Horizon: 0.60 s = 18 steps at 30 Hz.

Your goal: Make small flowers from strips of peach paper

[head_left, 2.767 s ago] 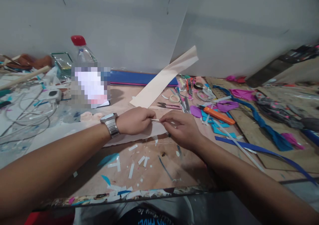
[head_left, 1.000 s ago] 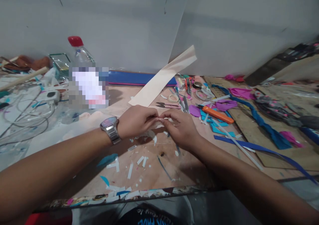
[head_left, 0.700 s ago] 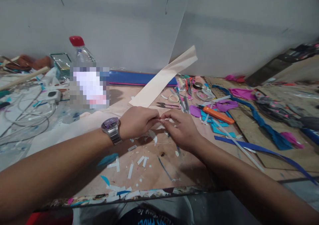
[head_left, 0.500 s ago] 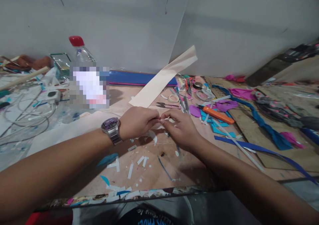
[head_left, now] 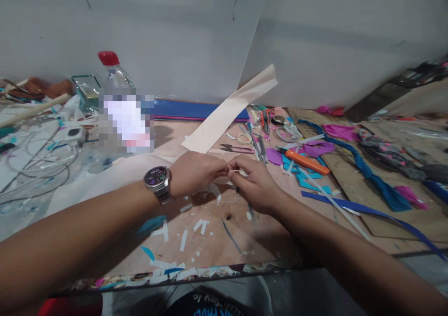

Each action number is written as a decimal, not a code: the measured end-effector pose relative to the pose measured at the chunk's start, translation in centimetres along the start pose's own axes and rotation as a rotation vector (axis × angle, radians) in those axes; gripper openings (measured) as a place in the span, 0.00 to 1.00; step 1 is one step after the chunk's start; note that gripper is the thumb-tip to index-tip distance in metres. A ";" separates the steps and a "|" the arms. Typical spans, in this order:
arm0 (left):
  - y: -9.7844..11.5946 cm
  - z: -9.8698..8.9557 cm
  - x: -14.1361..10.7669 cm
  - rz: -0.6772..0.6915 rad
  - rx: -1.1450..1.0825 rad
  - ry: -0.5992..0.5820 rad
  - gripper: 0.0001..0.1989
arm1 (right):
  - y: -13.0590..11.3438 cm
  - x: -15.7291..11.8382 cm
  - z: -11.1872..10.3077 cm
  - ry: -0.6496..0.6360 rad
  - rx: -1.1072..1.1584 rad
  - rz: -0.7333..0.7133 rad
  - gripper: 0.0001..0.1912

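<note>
Over the middle of the worktable, my left hand (head_left: 198, 172) and my right hand (head_left: 255, 184) meet at the fingertips. A small white strip (head_left: 239, 172) shows between the thumb and forefinger of my right hand, which are closed on it. My left hand is closed in a pinch against the right fingertips; whatever it holds is hidden. Beneath the hands lie a curved white scrap (head_left: 213, 192) and several small white cuttings (head_left: 183, 239). Just beyond them are thread snips (head_left: 238, 149) and a long cream strip (head_left: 220, 124) propped against the wall.
An orange utility knife (head_left: 306, 162), a tape roll (head_left: 244, 138) and blue ribbon (head_left: 378, 207) lie to the right. At left stand a red-capped bottle (head_left: 119, 79), partly blurred, and a white charger with cables (head_left: 75, 135). Scraps line the table's front edge (head_left: 154, 278).
Both hands have shifted very slightly to the right and stay pinched together. My left wrist has turned a little, and the watch face is lit more clearly.
</note>
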State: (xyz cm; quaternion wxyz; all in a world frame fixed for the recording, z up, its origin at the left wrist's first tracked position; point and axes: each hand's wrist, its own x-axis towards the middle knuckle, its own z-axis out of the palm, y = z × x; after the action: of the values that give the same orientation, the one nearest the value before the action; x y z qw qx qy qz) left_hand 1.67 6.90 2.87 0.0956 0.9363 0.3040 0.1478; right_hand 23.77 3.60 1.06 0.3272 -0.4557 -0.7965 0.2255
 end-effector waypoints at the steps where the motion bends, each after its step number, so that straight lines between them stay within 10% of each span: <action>1: 0.0 0.0 0.0 -0.017 -0.009 0.001 0.12 | 0.0 0.0 0.0 0.004 0.004 0.009 0.06; 18: -0.2 -1.2 0.1 -0.121 -0.284 -0.092 0.18 | 0.3 0.2 -0.1 0.031 -0.064 -0.080 0.06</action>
State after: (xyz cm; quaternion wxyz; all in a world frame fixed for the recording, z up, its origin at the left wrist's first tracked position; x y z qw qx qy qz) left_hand 1.26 7.26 3.92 0.2496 0.8991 0.3311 0.1404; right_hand 23.98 3.94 1.00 0.3334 -0.4370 -0.8159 0.1796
